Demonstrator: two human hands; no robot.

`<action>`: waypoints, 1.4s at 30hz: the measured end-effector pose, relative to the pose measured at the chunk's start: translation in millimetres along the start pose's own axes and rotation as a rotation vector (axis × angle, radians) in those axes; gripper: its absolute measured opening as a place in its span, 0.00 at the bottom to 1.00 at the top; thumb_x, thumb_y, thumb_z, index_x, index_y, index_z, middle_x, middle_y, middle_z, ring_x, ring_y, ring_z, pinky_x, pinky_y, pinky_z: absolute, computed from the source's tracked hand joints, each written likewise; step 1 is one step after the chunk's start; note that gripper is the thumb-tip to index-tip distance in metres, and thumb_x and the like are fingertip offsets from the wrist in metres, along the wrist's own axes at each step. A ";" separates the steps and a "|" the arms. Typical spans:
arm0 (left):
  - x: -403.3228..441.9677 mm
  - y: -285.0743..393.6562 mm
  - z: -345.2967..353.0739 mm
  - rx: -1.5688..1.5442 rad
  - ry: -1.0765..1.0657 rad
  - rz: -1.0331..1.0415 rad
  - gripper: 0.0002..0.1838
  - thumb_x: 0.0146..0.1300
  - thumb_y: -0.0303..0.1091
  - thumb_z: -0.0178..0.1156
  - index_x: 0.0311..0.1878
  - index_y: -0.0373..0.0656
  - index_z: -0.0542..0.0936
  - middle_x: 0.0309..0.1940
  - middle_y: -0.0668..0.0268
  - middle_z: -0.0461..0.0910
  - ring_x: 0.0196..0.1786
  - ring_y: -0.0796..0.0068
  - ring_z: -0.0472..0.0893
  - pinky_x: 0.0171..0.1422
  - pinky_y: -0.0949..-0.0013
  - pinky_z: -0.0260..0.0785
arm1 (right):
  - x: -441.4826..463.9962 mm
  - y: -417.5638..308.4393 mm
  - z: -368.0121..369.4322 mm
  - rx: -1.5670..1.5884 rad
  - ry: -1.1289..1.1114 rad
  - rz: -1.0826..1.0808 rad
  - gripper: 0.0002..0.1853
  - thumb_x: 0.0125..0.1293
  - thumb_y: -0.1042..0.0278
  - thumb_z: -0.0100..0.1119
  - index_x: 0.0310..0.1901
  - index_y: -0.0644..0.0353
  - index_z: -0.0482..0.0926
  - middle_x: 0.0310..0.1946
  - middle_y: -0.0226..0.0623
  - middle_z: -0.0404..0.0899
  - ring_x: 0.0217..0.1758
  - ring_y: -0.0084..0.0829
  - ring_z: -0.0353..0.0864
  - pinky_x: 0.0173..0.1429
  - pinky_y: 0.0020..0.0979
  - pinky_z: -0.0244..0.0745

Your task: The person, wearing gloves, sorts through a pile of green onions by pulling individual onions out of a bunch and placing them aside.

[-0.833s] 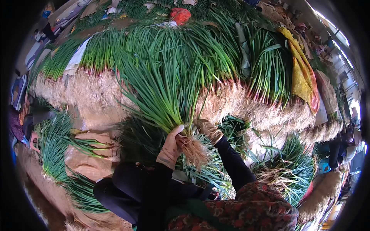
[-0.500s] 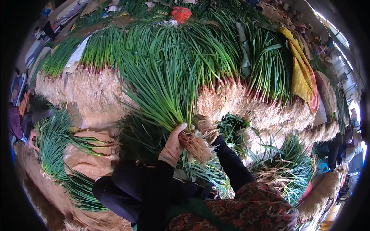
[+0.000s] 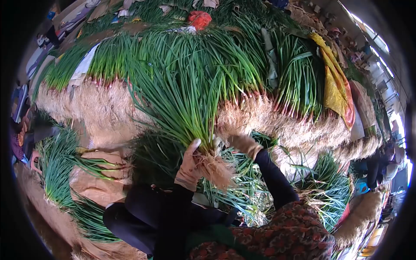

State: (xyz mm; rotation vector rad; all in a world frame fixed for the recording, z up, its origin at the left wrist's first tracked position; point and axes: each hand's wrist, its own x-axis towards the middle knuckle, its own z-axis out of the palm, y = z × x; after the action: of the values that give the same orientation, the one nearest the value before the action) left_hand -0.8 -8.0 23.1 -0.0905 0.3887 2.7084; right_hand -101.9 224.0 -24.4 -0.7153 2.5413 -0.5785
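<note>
Gripping a bunch of green onions [image 3: 195,128] just above its roots [image 3: 216,169] with the closed left hand [image 3: 187,167], at the near edge of the stacked onion row [image 3: 299,78]. Holding the blurred right hand [image 3: 246,146] partly curled close by the bunch, impossible to tell whether empty or gripping.

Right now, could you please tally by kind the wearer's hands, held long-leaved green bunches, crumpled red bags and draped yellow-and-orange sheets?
Left hand and right hand: 2
Held green bunch: 1
Red bag: 1
Yellow-and-orange sheet: 1
Total: 5
</note>
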 end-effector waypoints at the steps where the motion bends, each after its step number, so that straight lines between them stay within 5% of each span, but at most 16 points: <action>1: -3.6 2.9 -2.0 -0.051 -0.061 -0.060 0.28 0.64 0.43 0.50 0.61 0.34 0.63 0.42 0.65 0.74 0.43 0.68 0.75 0.52 0.64 0.67 | 22.3 5.2 -14.0 0.092 0.245 0.051 0.14 0.67 0.64 0.46 0.47 0.62 0.74 0.29 0.38 0.78 0.21 0.23 0.71 0.26 0.30 0.69; 3: -10.7 1.2 4.9 -0.183 -0.135 -0.003 0.26 0.64 0.42 0.49 0.60 0.34 0.64 0.41 0.65 0.74 0.45 0.68 0.74 0.54 0.63 0.65 | 52.0 -20.6 -53.6 0.200 0.603 0.157 0.14 0.68 0.61 0.44 0.44 0.61 0.76 0.23 0.38 0.78 0.17 0.22 0.71 0.19 0.29 0.70; 6: -12.6 2.0 16.8 -0.247 -0.138 0.117 0.23 0.64 0.40 0.50 0.57 0.35 0.67 0.40 0.64 0.74 0.45 0.65 0.73 0.56 0.61 0.64 | 113.8 11.6 -43.3 -0.575 0.361 0.235 0.21 0.68 0.51 0.44 0.35 0.61 0.81 0.30 0.45 0.82 0.31 0.29 0.83 0.30 0.31 0.77; 7: -8.6 5.7 16.1 -0.186 -0.077 0.152 0.22 0.64 0.40 0.50 0.56 0.35 0.68 0.39 0.64 0.74 0.45 0.65 0.73 0.56 0.60 0.64 | 113.3 21.4 -30.3 -0.538 0.540 0.015 0.25 0.67 0.46 0.45 0.24 0.57 0.79 0.20 0.41 0.79 0.22 0.28 0.79 0.24 0.32 0.73; 10: 4.1 6.2 0.9 -0.085 0.114 0.181 0.20 0.64 0.37 0.50 0.54 0.33 0.70 0.43 0.61 0.76 0.47 0.61 0.75 0.58 0.56 0.65 | 80.4 -13.8 -11.7 -0.484 0.495 0.098 0.19 0.65 0.53 0.46 0.19 0.53 0.72 0.09 0.27 0.63 0.11 0.20 0.65 0.10 0.25 0.60; 14: 8.5 -3.0 -27.0 0.042 0.358 0.049 0.16 0.64 0.34 0.51 0.51 0.35 0.74 0.45 0.57 0.78 0.44 0.63 0.79 0.51 0.58 0.73 | 13.0 20.4 125.4 -1.367 0.391 -0.087 0.16 0.66 0.58 0.46 0.25 0.58 0.75 0.14 0.27 0.65 0.13 0.19 0.66 0.16 0.26 0.65; 17: 17.3 -8.4 -28.1 0.055 0.412 0.034 0.13 0.63 0.33 0.53 0.48 0.38 0.75 0.38 0.61 0.80 0.37 0.66 0.81 0.42 0.62 0.76 | -28.6 -32.5 48.3 -0.146 0.345 -0.582 0.14 0.64 0.60 0.49 0.38 0.62 0.78 0.24 0.33 0.75 0.20 0.23 0.72 0.26 0.28 0.71; 20: 11.5 -4.2 -29.1 0.151 0.387 0.005 0.13 0.62 0.34 0.56 0.47 0.39 0.76 0.36 0.62 0.81 0.34 0.66 0.81 0.41 0.62 0.76 | 5.4 -17.9 27.9 0.222 0.275 -0.555 0.17 0.63 0.60 0.52 0.48 0.63 0.76 0.36 0.43 0.79 0.30 0.34 0.78 0.33 0.30 0.73; 23: 10.5 -6.3 -16.6 0.136 0.394 0.013 0.12 0.61 0.35 0.57 0.46 0.40 0.76 0.33 0.62 0.80 0.34 0.66 0.81 0.40 0.62 0.76 | 23.6 -73.0 -13.1 0.956 0.110 0.169 0.17 0.64 0.58 0.54 0.49 0.59 0.76 0.30 0.39 0.81 0.32 0.32 0.79 0.36 0.32 0.75; 26: 8.1 -7.7 -26.7 0.215 0.410 -0.004 0.10 0.61 0.35 0.57 0.43 0.41 0.76 0.32 0.62 0.80 0.33 0.66 0.81 0.40 0.61 0.76 | 45.5 -75.2 17.1 0.410 0.358 0.013 0.17 0.64 0.56 0.54 0.47 0.60 0.77 0.32 0.38 0.81 0.29 0.28 0.78 0.33 0.28 0.73; 30: 5.0 -10.8 -37.1 0.218 0.434 -0.004 0.07 0.61 0.33 0.56 0.40 0.41 0.75 0.31 0.62 0.79 0.33 0.65 0.81 0.40 0.61 0.76 | 17.5 -84.2 17.0 1.071 0.148 0.211 0.16 0.63 0.60 0.57 0.45 0.64 0.78 0.27 0.37 0.80 0.26 0.22 0.75 0.31 0.27 0.70; 31: 6.1 -13.6 -36.8 0.175 0.425 0.013 0.07 0.61 0.32 0.56 0.39 0.41 0.75 0.31 0.62 0.79 0.33 0.65 0.81 0.40 0.61 0.76 | 17.5 -70.0 33.4 0.706 0.267 0.208 0.17 0.64 0.57 0.51 0.41 0.64 0.79 0.26 0.40 0.79 0.30 0.28 0.77 0.38 0.33 0.72; 36: 8.5 -21.4 -22.4 0.022 0.398 0.043 0.07 0.60 0.32 0.55 0.37 0.39 0.74 0.31 0.61 0.78 0.34 0.64 0.79 0.43 0.62 0.74 | 48.9 -30.9 86.9 0.635 0.361 0.221 0.14 0.63 0.61 0.51 0.34 0.63 0.80 0.22 0.34 0.77 0.21 0.26 0.72 0.26 0.30 0.67; 38: 2.0 -8.4 -6.3 -0.005 0.254 0.028 0.10 0.61 0.36 0.54 0.38 0.38 0.73 0.32 0.59 0.77 0.37 0.64 0.78 0.46 0.62 0.71 | 55.0 6.5 111.0 0.698 0.449 -0.040 0.16 0.64 0.57 0.50 0.35 0.63 0.79 0.22 0.32 0.76 0.21 0.24 0.72 0.25 0.27 0.66; 41: -7.4 -7.4 -15.4 -0.051 0.278 -0.011 0.14 0.61 0.40 0.52 0.38 0.37 0.73 0.32 0.59 0.77 0.38 0.64 0.77 0.48 0.62 0.70 | 3.9 -58.6 52.5 1.200 0.083 -0.025 0.23 0.66 0.47 0.50 0.40 0.65 0.76 0.23 0.29 0.74 0.25 0.23 0.74 0.27 0.25 0.69; 42: -5.1 -9.9 -19.7 -0.020 0.307 0.001 0.14 0.61 0.41 0.52 0.38 0.37 0.74 0.32 0.60 0.77 0.38 0.64 0.77 0.48 0.63 0.70 | 5.6 -84.3 30.4 1.687 -0.071 0.249 0.26 0.66 0.46 0.49 0.44 0.66 0.75 0.25 0.30 0.73 0.28 0.24 0.75 0.29 0.24 0.70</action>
State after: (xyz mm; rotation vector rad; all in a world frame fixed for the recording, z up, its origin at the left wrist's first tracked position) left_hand 7.9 -6.8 2.3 -0.5153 0.4489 2.7025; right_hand -58.5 146.9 -9.1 0.2201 1.1945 -2.0079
